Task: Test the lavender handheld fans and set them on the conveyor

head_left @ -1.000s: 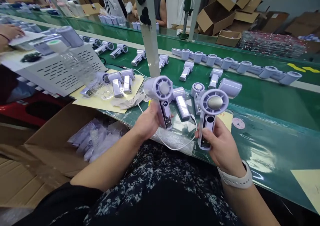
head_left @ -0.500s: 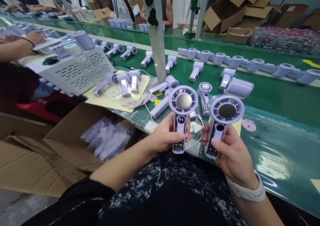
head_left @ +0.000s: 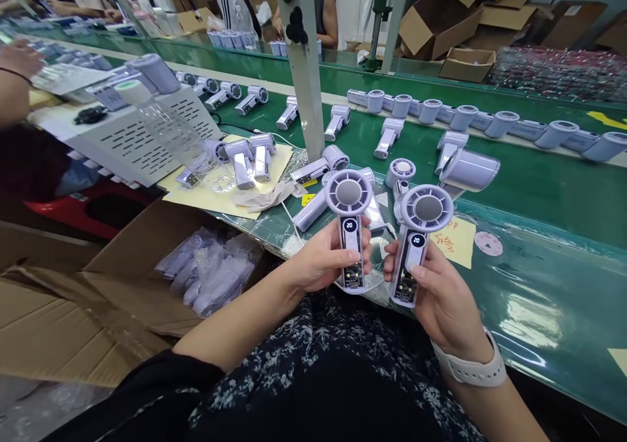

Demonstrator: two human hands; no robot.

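Note:
My left hand (head_left: 326,257) is closed round the handle of a lilac handheld fan (head_left: 349,192), thumb on its front. My right hand (head_left: 443,292) grips a second lilac handheld fan (head_left: 425,208) the same way, its thumb near the button. Both fans stand upright side by side, heads up, and each small round display reads 20. A white strap circles my right wrist. Just behind them on the bench lie more fans, among them one with its round grille up (head_left: 401,168) and one on its side (head_left: 312,208). A white cable (head_left: 294,233) runs beside these.
A green conveyor (head_left: 353,143) carries several fans past a grey post (head_left: 306,96). To the left are a slotted white metal stand (head_left: 157,132) and a carton (head_left: 122,259) of bagged lilac parts. A co-worker's hand (head_left: 19,60) is at far left. A yellow note (head_left: 458,246) lies right.
The right fan has moved left, closer to the left one. Its dark display now shows 20, and the left display has gone from about 51 to 20. The co-worker's hand has shifted left.

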